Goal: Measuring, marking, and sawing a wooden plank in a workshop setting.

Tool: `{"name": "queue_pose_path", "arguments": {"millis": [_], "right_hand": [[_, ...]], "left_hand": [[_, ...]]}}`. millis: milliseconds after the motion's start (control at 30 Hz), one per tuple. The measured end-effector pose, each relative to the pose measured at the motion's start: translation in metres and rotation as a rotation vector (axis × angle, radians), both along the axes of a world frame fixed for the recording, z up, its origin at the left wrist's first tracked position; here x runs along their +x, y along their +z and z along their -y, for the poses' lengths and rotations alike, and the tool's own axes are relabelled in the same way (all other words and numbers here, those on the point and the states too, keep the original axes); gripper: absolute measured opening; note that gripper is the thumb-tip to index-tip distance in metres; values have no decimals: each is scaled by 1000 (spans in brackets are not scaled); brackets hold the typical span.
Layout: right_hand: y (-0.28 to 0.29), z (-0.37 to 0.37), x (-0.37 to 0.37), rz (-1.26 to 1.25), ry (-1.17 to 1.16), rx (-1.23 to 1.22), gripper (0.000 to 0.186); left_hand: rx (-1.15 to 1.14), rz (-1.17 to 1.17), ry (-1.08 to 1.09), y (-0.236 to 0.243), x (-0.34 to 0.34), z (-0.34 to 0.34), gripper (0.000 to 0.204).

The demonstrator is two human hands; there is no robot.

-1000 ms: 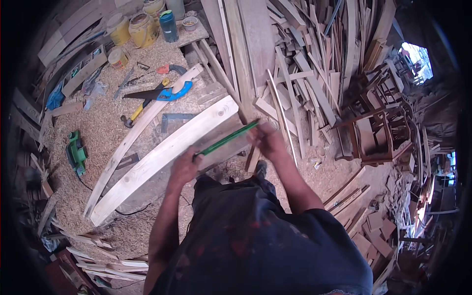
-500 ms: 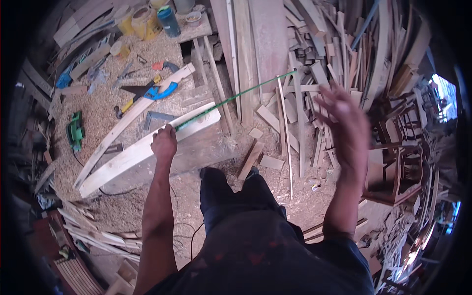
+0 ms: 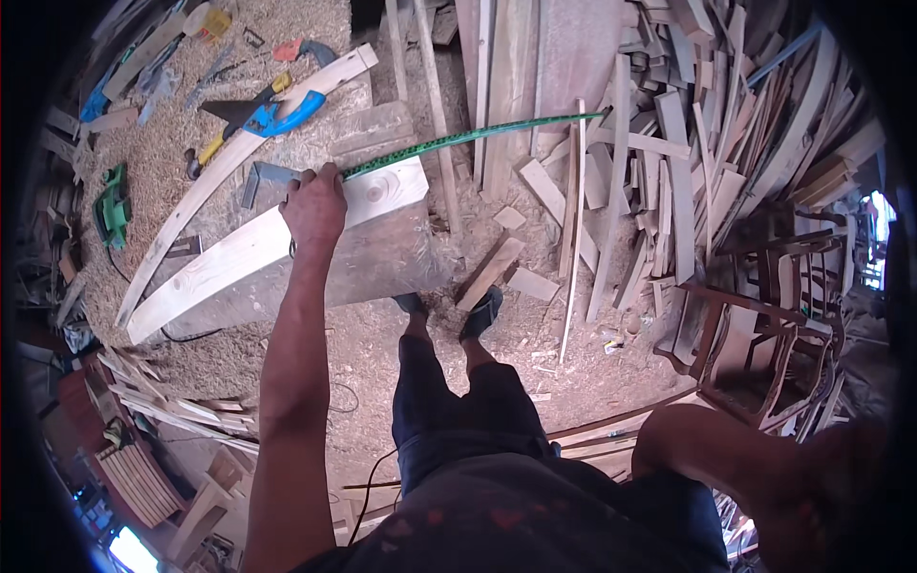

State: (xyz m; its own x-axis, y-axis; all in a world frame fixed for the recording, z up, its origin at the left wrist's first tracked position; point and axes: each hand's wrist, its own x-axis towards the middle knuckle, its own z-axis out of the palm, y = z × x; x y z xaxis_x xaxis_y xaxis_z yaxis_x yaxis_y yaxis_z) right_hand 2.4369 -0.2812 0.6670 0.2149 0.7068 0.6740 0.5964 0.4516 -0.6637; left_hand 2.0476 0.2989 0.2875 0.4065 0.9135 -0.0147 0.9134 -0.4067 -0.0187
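My left hand (image 3: 317, 202) is closed at the upper edge of a pale, slightly curved wooden board (image 3: 387, 193), gripping a green measuring tape (image 3: 449, 140) with dark markings. From my fingers the tape runs right along the board's edge, then extends past its end and bows through the air. The board lies slanted on the workbench (image 3: 368, 263). Off at the lower right, my right hand (image 3: 841, 473) is dark and blurred near the picture's rim, apart from the board, and its fingers cannot be made out.
Beyond the board lie a curved wooden strip (image 3: 191, 196), a blue-handled saw (image 3: 285, 116), a metal square (image 3: 265, 180) and a green power tool (image 3: 113, 205). Wood offcuts (image 3: 673, 143) pile up at the right, above a wooden chair frame (image 3: 764, 353). A wood block (image 3: 491, 274) sits by my feet.
My right hand has swung from beside the tape's far end down to the lower right rim. My left hand stays on the tape at the board. The view has shifted.
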Motion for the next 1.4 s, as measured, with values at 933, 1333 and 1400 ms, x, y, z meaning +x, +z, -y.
{"name": "queue_pose_path", "arguments": {"millis": [933,1333,1400], "right_hand": [[-353,-358,-186,-896,-204,-807,36],[-431,-353,-201,-728,-98,-773,21],[-439,-352,-201,-710,-117,-861,18]], "left_hand": [[274,76,-26,-75,-22,-8,15],[275,72,-21,-83,-18,-10,20],[283,70,-26,-84,-17,-9,21]]}}
